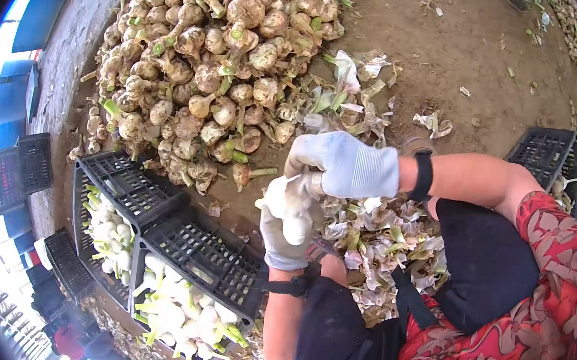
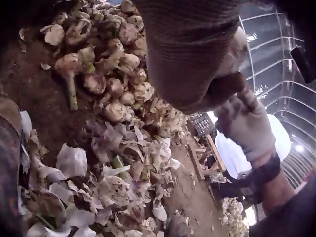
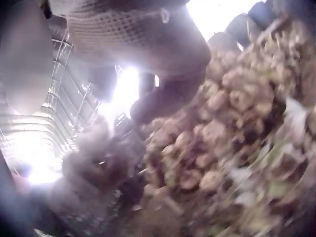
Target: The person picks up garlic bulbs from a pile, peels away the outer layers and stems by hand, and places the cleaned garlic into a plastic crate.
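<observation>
A pale, peeled-looking garlic bulb [image 1: 288, 205] is held up in front of the knees. From below, my gloved left hand [image 1: 275, 244] grips it, with fingers curled round its side. My gloved right hand [image 1: 347, 164] comes in from the other side, thumb and bent fingers pinching at the top of the same bulb. Close up in the left wrist view, the left glove [image 2: 192, 59] covers most of the garlic, and the right hand [image 2: 249, 123] meets it. The right wrist view is blurred; its near glove [image 3: 138, 42] hides the bulb.
A large heap of unpeeled garlic [image 1: 209, 64] lies on the ground ahead. Black crates [image 1: 205, 252] on the left hold cleaned white bulbs [image 1: 181, 313] with green stems. Loose skins [image 1: 387, 252] cover the ground between the legs. Another dark crate [image 1: 544, 156] stands at the right.
</observation>
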`<state>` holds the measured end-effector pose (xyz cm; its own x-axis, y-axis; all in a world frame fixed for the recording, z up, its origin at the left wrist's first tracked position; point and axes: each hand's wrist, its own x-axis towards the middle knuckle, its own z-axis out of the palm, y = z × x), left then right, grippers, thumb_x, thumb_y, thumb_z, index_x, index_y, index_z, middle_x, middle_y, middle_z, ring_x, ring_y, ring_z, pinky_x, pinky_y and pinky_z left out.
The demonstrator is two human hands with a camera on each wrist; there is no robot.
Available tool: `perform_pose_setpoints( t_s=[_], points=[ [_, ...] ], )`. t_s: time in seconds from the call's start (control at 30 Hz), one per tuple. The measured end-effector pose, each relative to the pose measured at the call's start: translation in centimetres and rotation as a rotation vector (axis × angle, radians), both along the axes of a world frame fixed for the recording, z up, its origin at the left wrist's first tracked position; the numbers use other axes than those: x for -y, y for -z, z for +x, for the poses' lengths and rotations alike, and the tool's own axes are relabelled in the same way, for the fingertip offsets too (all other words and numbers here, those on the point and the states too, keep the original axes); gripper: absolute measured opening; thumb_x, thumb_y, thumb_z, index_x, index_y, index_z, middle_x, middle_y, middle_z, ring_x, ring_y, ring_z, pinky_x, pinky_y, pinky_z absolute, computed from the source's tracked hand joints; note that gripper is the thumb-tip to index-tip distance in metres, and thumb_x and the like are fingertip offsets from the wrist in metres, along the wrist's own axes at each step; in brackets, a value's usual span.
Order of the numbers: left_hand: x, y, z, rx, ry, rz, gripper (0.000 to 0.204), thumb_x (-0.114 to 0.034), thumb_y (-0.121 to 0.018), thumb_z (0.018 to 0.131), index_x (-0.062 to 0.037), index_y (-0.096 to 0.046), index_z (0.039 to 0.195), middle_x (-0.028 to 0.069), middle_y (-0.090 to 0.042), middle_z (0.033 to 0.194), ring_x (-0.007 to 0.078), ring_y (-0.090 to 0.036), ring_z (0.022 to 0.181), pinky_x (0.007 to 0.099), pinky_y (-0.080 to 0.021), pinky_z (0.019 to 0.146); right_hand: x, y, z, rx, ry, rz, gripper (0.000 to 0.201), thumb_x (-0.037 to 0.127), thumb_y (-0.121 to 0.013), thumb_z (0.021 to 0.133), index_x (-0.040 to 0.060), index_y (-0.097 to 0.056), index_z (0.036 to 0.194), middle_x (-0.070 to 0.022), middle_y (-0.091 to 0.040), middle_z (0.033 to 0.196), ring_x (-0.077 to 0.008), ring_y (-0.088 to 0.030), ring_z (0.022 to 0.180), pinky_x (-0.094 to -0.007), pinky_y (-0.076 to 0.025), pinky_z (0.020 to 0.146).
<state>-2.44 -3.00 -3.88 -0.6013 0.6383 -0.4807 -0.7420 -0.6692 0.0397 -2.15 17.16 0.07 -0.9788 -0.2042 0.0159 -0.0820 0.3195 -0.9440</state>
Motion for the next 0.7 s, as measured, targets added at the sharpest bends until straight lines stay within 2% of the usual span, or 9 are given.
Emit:
perform_pose_setpoints(
  t_s=[0.07, 0.13, 0.2, 0.27, 0.4, 0.47, 0.53, 0.6, 0.7],
  points=[
    [0.8, 2.3, 0.3, -0.157, 0.072, -0.226, 0.039, -0.031, -0.044, 0.098, -0.002, -0.053, 0.123, 0.0107, -0.062, 0.109, 0.0212, -0.062, 0.092, 0.0315, -0.051, 0.083, 0.8, 0.3, 0.4, -0.078, 0.084, 0.083, 0.02, 0.017, -0.068, 0.075, 0.004, -0.065, 0.09, -0.0152, -0.064, 0.085, -0.0309, -0.063, 0.083, -0.0403, -0.048, 0.071],
    [-1.3, 0.0, -0.1, -0.123, -0.063, -0.566, 0.04, -0.03, -0.046, 0.095, -0.0007, -0.053, 0.122, 0.0112, -0.063, 0.106, 0.0203, -0.062, 0.085, 0.0302, -0.053, 0.072, 1.2, -1.3, 1.5, -0.155, -0.235, -0.165, 0.02, 0.017, -0.068, 0.074, 0.0053, -0.065, 0.089, -0.015, -0.063, 0.085, -0.0316, -0.062, 0.082, -0.0414, -0.048, 0.07],
    [0.3, 1.0, -1.7, -0.029, -0.04, -0.188, 0.042, -0.036, -0.046, 0.095, -0.0002, -0.055, 0.115, 0.0072, -0.062, 0.089, 0.0158, -0.054, 0.063, 0.0282, -0.047, 0.051, 2.0, -3.8, 3.3, -0.037, -0.625, -0.138, 0.02, 0.018, -0.07, 0.073, 0.0066, -0.065, 0.089, -0.0148, -0.063, 0.086, -0.0322, -0.062, 0.083, -0.0421, -0.048, 0.07],
    [1.5, 1.0, -3.2, -0.057, -0.061, 0.007, 0.041, -0.037, -0.048, 0.095, -0.0039, -0.057, 0.118, 0.0099, -0.065, 0.095, 0.016, -0.055, 0.066, 0.0299, -0.045, 0.057, 2.4, -3.9, 4.0, 0.103, -0.757, -0.262, 0.024, 0.018, -0.071, 0.072, 0.0058, -0.066, 0.092, -0.0145, -0.064, 0.087, -0.0322, -0.063, 0.085, -0.0415, -0.048, 0.072],
    [6.9, -3.4, -7.9, -0.069, -0.468, -0.136, 0.035, -0.037, -0.052, 0.09, -0.0069, -0.062, 0.104, 0.0081, -0.066, 0.093, 0.0174, -0.062, 0.074, 0.0318, -0.049, 0.059, 0.0, -0.8, 3.0, 0.064, -0.306, -0.009, 0.027, 0.015, -0.069, 0.076, 0.0029, -0.066, 0.099, -0.0119, -0.066, 0.084, -0.0247, -0.065, 0.078, -0.0343, -0.051, 0.069],
    [10.8, -6.8, -10.9, -0.292, -0.661, -0.014, 0.047, -0.042, -0.048, 0.089, -0.0015, -0.061, 0.109, 0.0123, -0.066, 0.095, 0.0233, -0.066, 0.088, 0.0343, -0.053, 0.069, -1.1, -0.6, 3.1, 0.558, 0.018, -0.245, 0.024, 0.012, -0.065, 0.078, 0.001, -0.066, 0.1, -0.0092, -0.066, 0.081, -0.0158, -0.062, 0.072, -0.0303, -0.049, 0.064],
    [11.0, -11.2, -13.2, -0.332, -1.071, -0.198, 0.059, -0.05, -0.046, 0.093, 0.0036, -0.054, 0.116, 0.0199, -0.061, 0.11, 0.0318, -0.063, 0.094, 0.045, -0.056, 0.08, -1.5, 0.4, 3.3, 0.51, 0.076, -0.175, 0.024, 0.011, -0.063, 0.079, -0.0001, -0.066, 0.1, -0.0077, -0.066, 0.08, -0.0123, -0.059, 0.073, -0.0288, -0.048, 0.064],
    [12.1, -11.1, -13.5, -0.283, -0.95, -0.155, 0.058, -0.045, -0.054, 0.093, 0.0036, -0.047, 0.125, 0.0211, -0.053, 0.124, 0.0353, -0.058, 0.105, 0.0466, -0.055, 0.088, -1.0, 0.5, 3.4, 0.52, 0.077, -0.162, 0.023, 0.011, -0.061, 0.08, -0.0008, -0.066, 0.099, -0.0077, -0.066, 0.081, -0.0117, -0.058, 0.074, -0.029, -0.048, 0.064],
    [10.1, -5.3, -12.0, -0.494, -0.652, -0.857, 0.051, -0.031, -0.059, 0.093, -0.0003, -0.043, 0.131, 0.0175, -0.05, 0.127, 0.0322, -0.056, 0.105, 0.0413, -0.051, 0.088, -0.3, 1.3, 3.5, 0.277, -0.091, -0.049, 0.023, 0.011, -0.06, 0.081, -0.0009, -0.066, 0.1, -0.0125, -0.068, 0.085, -0.0211, -0.065, 0.077, -0.0342, -0.05, 0.068]
  ],
)
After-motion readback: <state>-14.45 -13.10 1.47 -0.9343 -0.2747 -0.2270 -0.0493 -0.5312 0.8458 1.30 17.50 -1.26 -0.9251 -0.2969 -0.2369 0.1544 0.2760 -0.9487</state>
